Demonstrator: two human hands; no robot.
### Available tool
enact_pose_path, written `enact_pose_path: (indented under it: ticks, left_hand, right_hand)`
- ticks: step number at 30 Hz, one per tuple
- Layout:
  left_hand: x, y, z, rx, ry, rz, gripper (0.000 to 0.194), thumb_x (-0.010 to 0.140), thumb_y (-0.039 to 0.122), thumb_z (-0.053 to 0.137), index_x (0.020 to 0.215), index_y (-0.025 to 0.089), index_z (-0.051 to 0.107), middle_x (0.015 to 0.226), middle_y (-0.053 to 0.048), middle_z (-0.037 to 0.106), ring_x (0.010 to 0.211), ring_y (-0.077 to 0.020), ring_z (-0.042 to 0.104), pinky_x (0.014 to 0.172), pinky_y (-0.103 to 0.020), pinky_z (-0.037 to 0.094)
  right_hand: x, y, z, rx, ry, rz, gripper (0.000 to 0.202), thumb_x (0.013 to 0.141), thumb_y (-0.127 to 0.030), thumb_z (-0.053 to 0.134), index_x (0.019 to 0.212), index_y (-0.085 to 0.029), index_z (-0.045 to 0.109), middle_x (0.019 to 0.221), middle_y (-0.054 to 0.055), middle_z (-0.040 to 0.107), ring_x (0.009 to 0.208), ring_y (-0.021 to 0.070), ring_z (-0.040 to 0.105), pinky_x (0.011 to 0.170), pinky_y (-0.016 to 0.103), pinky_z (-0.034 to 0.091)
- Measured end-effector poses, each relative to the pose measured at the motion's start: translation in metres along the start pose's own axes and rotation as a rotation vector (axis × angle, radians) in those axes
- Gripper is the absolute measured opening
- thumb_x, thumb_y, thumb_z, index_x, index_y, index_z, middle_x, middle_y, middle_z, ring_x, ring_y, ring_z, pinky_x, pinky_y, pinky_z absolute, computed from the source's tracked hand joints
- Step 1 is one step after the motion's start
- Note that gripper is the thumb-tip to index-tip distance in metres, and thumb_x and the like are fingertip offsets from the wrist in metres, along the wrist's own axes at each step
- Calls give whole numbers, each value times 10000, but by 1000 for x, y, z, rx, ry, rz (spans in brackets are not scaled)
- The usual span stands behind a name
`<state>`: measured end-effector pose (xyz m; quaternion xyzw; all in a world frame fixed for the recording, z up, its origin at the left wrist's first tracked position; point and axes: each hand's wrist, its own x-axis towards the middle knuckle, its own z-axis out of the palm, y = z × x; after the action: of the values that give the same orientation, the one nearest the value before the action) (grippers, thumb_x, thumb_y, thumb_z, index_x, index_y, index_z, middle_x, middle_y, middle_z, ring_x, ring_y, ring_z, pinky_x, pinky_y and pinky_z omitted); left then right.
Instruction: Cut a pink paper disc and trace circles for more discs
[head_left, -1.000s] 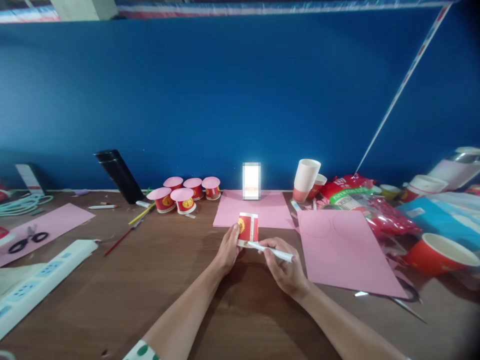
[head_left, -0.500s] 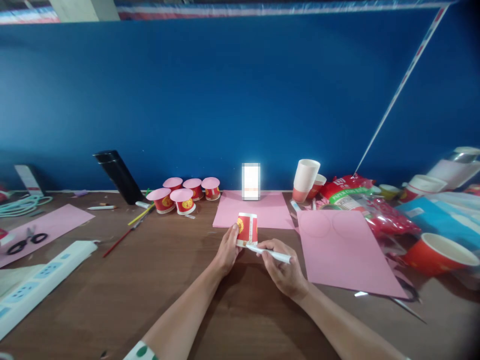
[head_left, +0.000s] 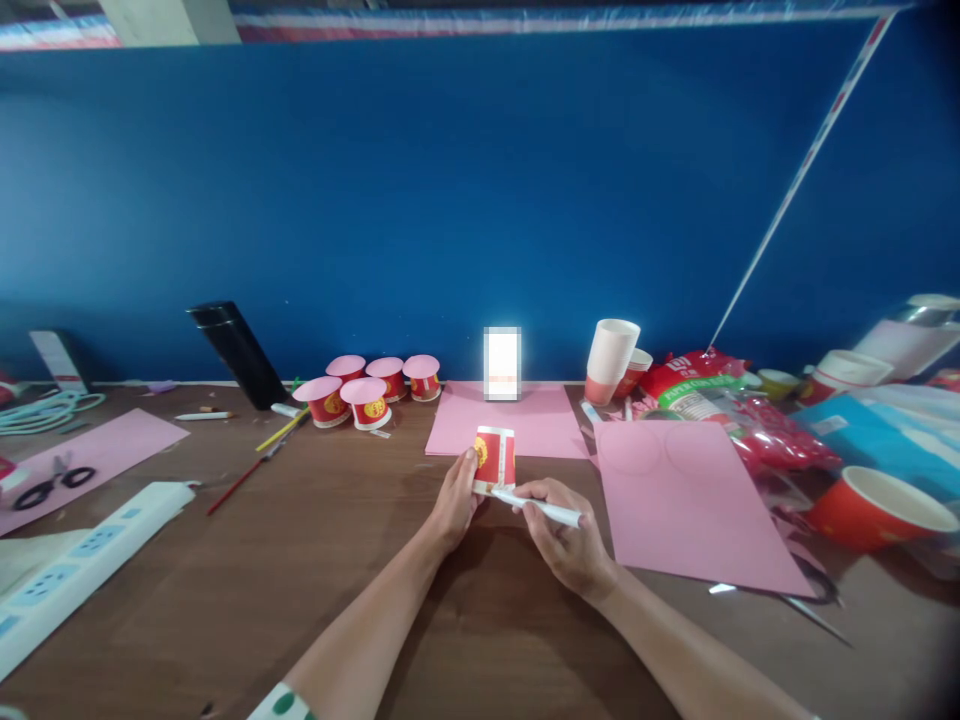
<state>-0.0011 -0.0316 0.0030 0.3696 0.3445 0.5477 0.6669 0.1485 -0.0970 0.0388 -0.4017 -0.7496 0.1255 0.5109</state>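
Observation:
My left hand (head_left: 456,500) is closed round the left side of a short red paper cup piece (head_left: 496,458) with a yellow print and a pale strip. In my right hand (head_left: 566,535) is a white pen (head_left: 551,508), gripped between the fingers, its tip at the lower edge of the cup piece. Both hands are above the brown table, just in front of pink sheets (head_left: 510,420). Beyond them, to the left, stand several red cup pieces with pink paper discs on top (head_left: 365,405).
At the left lie a power strip (head_left: 82,555), scissors (head_left: 54,487) on pink paper, and a leaning black bottle (head_left: 238,355). To the right are a pink sheet (head_left: 690,510), stacked cups (head_left: 611,360), a red bag (head_left: 694,385) and an orange cup (head_left: 881,508).

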Motion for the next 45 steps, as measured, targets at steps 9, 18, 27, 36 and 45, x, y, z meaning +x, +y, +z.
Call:
enact_pose_path:
  ticks: [9,18,27,36,45]
  left_hand:
    - [-1,2,2,-16,-8,5,292,773,472,536,806,182,534,712,-21,558,600,-133,500,615,-269,407]
    - [-1,1,0,-11,-28,5,262,786,454,526,787,192,535,691,-16,545,578,-129,483,583,-266,393]
    - [-2,2,2,-22,-22,6,259,780,452,537,787,194,556,694,-29,569,570,-138,496,590,-277,403]
    - [-1,1,0,-39,-31,10,273,771,466,545,789,194,561,670,-29,570,576,-151,521,585,-287,411]
    - [-3,4,3,-43,-58,7,305,765,474,545,824,174,557,769,-56,630,730,-189,591,658,-296,447]
  right_hand:
    - [-3,2,1,58,44,79,132,832,-179,479,889,-172,598,745,44,640,674,162,606,644,278,488]
    - [-1,1,1,158,13,188,142,837,-193,482,897,-165,608,759,49,650,683,158,612,629,250,474]
    - [-3,2,3,208,4,262,137,849,-222,483,884,-171,604,741,39,642,613,139,565,560,234,436]
    - [-1,2,3,285,5,347,155,857,-267,484,829,-171,602,684,18,623,479,91,451,449,205,354]
    - [-1,12,6,381,75,393,177,879,-293,462,873,-176,595,717,31,647,640,142,581,579,231,447]
